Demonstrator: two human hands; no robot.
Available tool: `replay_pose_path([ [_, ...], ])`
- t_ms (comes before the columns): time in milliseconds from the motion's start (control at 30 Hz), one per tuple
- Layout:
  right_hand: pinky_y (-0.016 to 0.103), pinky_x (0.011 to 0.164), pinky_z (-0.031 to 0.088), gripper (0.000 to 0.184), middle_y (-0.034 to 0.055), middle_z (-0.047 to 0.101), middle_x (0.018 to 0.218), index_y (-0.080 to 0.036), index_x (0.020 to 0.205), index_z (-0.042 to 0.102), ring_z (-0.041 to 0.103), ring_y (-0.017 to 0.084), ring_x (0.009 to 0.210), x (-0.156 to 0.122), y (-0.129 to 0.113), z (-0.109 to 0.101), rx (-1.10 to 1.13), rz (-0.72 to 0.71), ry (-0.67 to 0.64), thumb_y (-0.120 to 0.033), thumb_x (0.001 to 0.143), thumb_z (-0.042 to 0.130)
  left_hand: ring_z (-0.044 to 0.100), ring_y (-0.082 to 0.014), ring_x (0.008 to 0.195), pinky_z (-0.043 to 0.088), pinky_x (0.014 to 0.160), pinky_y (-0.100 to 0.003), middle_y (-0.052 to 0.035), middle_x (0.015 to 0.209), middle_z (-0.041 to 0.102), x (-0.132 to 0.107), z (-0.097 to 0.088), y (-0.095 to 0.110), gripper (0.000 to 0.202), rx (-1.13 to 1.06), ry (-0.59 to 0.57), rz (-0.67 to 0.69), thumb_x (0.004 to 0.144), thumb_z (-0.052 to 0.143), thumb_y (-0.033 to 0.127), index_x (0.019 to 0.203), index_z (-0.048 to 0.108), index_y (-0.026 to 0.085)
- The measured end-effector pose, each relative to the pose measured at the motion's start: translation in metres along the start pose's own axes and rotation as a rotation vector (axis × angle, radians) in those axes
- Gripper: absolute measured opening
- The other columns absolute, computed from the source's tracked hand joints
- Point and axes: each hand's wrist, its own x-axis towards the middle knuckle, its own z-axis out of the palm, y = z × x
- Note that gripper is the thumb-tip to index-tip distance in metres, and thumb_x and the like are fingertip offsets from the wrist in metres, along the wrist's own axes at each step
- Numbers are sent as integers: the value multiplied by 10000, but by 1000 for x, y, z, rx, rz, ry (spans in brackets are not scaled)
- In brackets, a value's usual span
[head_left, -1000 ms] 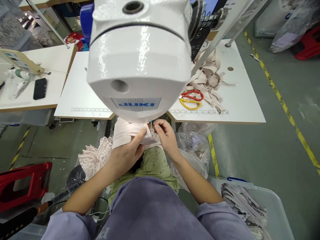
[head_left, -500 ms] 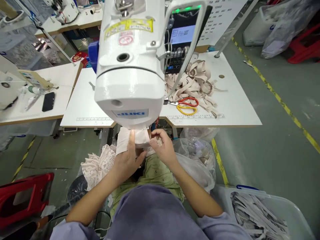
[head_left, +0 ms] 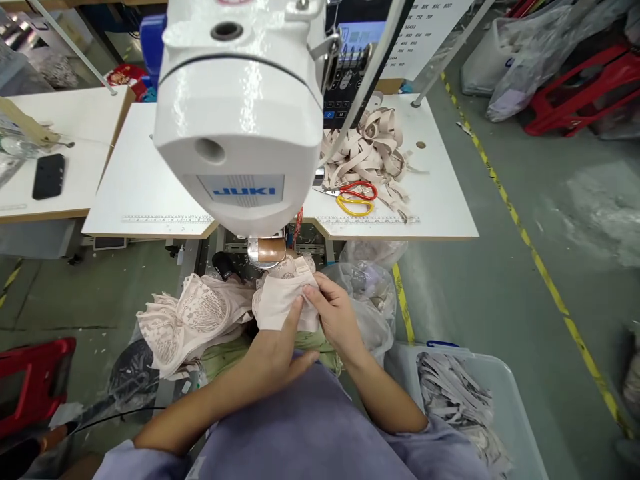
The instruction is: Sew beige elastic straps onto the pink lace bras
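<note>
A beige bra [head_left: 283, 293] with lace trim is held up in front of the sewing machine's cylinder-shaped arm [head_left: 267, 252], apart from the needle area. My right hand [head_left: 336, 313] pinches its right edge between thumb and fingers. Over the near side of the fabric lies the index finger of my left hand [head_left: 273, 353]; its thumb sticks out to the right and the other fingers are hidden behind the cloth. More lace bras [head_left: 200, 317] lie bunched at the left, by my lap. Above hangs the white sewing machine head [head_left: 235, 133].
Red-and-yellow-handled scissors [head_left: 356, 199] and a heap of beige straps [head_left: 375, 153] lie on the white table [head_left: 440, 193]. A plastic bin [head_left: 520, 400] of grey strips stands at lower right. Plastic bags [head_left: 365, 300] hang below the table. A phone [head_left: 49, 177] lies at left.
The bra has come away from under the machine head, toward me, in both hands. It is turned so its lace edge faces the machine. My view has shifted closer and downward.
</note>
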Motion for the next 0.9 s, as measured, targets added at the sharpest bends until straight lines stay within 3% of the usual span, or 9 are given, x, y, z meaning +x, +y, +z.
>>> replay_pose_path([
  [100, 278, 770, 443, 193, 13, 573, 873, -223, 852, 713, 537, 170, 838, -2, -2, -4, -19, 24, -16, -385, 936, 649, 744, -195, 754, 587, 649, -277, -73, 987, 774, -2, -17, -4, 903, -250, -153, -112, 938, 651, 341, 1614, 79, 159],
  [200, 272, 708, 419, 221, 7, 554, 821, -211, 822, 700, 521, 158, 774, -3, -6, -7, -78, 31, -34, -399, 928, 653, 588, -100, 501, 460, 516, -195, 45, 690, 684, 0, -39, -10, 458, -293, -13, -117, 963, 604, 265, 1400, 490, 192],
  [267, 271, 673, 403, 251, 2, 546, 780, -200, 771, 677, 508, 148, 724, -2, -10, -9, -137, 15, -61, -398, 924, 650, 597, -107, 580, 484, 598, -217, 27, 703, 652, 6, -53, -15, 252, -237, 158, -42, 976, 562, 215, 1223, 602, 195],
  [333, 277, 661, 405, 257, 2, 564, 754, -196, 756, 672, 515, 148, 700, -2, -15, -11, -217, -13, -119, -385, 926, 635, 672, -184, 915, 542, 825, -318, -71, 995, 704, 17, -65, -19, 321, -202, 211, 88, 980, 525, 189, 1299, 559, 192],
  [433, 290, 684, 438, 207, 13, 626, 781, -198, 787, 691, 571, 160, 730, -1, -25, -11, -335, -84, -231, -329, 928, 614, 477, -288, 1356, 445, 1092, -479, -185, 1448, 519, 35, -77, -23, 583, -191, 32, 240, 970, 499, 180, 1523, 316, 177],
  [600, 260, 607, 424, 141, 0, 606, 727, -197, 816, 704, 565, 128, 660, -5, -36, -12, -580, -260, -340, -184, 901, 592, 609, -208, 862, 527, 849, -389, -62, 919, 649, 46, -79, -35, 278, -70, -68, 284, 929, 564, 207, 1204, 546, 171],
  [700, 277, 636, 430, 106, 2, 629, 728, -202, 889, 693, 573, 136, 680, -10, -35, -14, -759, -539, -322, -136, 897, 611, 578, -160, 699, 487, 666, -298, -12, 750, 612, 38, -73, -42, 34, 69, 70, 432, 942, 548, 167, 948, 573, 189],
  [800, 319, 718, 458, 120, 11, 665, 750, -208, 969, 673, 575, 149, 698, -14, -30, -17, -888, -862, -249, -115, 896, 654, 568, -131, 631, 502, 659, -280, 25, 666, 608, 29, -66, -45, 138, 239, 286, 578, 914, 606, 109, 820, 570, 203],
  [900, 328, 772, 493, 145, -11, 668, 727, -242, 991, 680, 564, 135, 649, -17, -25, -18, -928, -988, -221, -127, 905, 663, 557, -112, 584, 548, 676, -272, 48, 617, 609, 25, -64, -43, 209, 283, 426, 656, 856, 697, 85, 739, 571, 202],
])
